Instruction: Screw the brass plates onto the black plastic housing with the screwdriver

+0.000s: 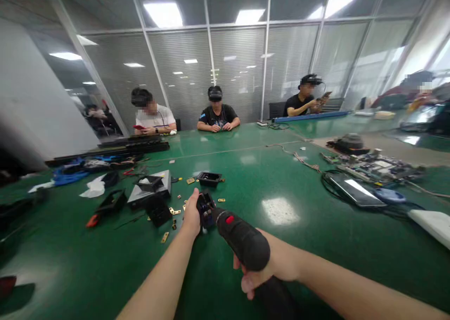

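My right hand [277, 259] is wrapped round the handle of a black cordless drill [242, 240] with a red button on its top. The drill's nose points away from me, at a small black housing [206, 206]. My left hand [191, 215] grips that housing by its left side, thumb up along the edge. Whether the drill's tip touches a screw is hidden at this angle. Beside my left hand lie several small brass plates [165, 237] and a black plastic part [158, 211]. Just beyond the held housing stands an open black box [209, 178].
On the left are a grey box [165, 186], black frames [111, 202], an orange-tipped tool [93, 221] and blue material [70, 174]. Circuit boards [379, 165], a phone-like device [355, 189] and cables lie right. Several people sit across the green table [225, 153].
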A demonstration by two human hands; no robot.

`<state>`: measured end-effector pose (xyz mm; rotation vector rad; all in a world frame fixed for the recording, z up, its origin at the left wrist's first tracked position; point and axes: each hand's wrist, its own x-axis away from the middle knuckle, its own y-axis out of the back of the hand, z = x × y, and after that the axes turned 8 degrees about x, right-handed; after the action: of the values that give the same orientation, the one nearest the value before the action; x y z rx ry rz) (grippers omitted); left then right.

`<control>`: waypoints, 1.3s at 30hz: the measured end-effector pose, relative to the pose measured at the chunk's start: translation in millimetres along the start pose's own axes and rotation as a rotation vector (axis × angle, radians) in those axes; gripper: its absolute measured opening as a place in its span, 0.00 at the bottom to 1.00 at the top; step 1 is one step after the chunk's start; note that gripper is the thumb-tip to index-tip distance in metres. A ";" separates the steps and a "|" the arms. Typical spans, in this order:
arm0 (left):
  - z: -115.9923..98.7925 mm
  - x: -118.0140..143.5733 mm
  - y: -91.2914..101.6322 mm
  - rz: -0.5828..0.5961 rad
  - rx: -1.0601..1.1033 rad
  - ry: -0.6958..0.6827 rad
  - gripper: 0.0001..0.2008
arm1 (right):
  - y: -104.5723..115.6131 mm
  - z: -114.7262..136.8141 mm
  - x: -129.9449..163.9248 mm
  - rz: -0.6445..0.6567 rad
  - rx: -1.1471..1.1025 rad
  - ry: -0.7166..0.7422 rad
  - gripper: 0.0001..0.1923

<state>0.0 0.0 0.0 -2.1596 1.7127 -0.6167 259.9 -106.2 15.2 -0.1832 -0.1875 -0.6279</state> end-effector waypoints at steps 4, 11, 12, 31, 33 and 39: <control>2.7 -2.7 2.5 0.007 -0.003 -0.014 0.42 | 1.7 2.9 1.2 0.011 -0.011 0.008 0.34; 3.5 -3.9 4.3 0.009 -0.007 -0.024 0.41 | 2.0 2.5 1.3 0.021 -0.043 0.005 0.34; 3.3 -4.0 4.2 0.006 -0.005 -0.029 0.41 | 2.0 3.0 1.2 0.022 -0.038 0.000 0.35; 4.5 -8.6 8.0 0.026 -0.045 -0.026 0.36 | 1.7 8.9 -0.4 0.014 -0.001 0.016 0.35; 4.0 -8.0 7.4 0.028 -0.041 -0.031 0.35 | 1.2 9.1 -0.7 0.015 0.010 0.032 0.35; 4.0 -8.1 6.2 0.041 -0.072 -0.034 0.38 | 2.8 21.7 4.8 0.038 0.083 0.006 0.34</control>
<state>-4.6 6.4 -7.5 -2.1644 1.7822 -0.5122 262.8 -101.8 37.0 -0.1043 -0.2034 -0.5815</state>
